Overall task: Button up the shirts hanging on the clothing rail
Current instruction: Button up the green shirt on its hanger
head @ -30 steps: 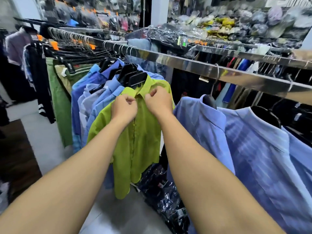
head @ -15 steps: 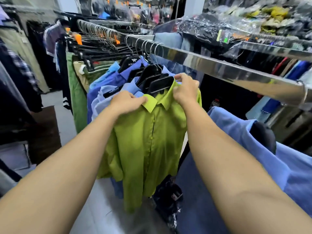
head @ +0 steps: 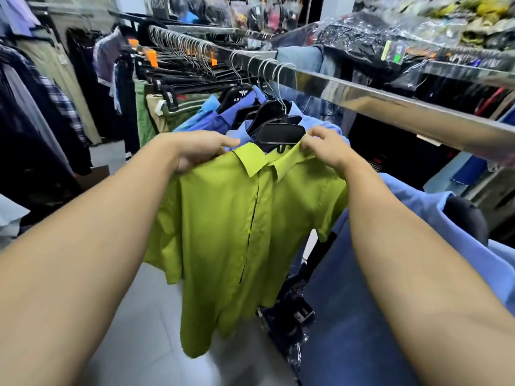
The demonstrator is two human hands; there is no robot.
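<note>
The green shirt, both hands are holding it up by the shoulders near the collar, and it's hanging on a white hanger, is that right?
Not quite: the hanger is black, not white, as the head view shows. The rest holds: the left hand and right hand hold the green shirt at the shoulders beside the collar.

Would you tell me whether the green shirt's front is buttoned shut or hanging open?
Mostly shut: the green shirt has its plackets overlapped below the collar, with narrow dark gaps between. Individual buttons cannot be told.
</note>
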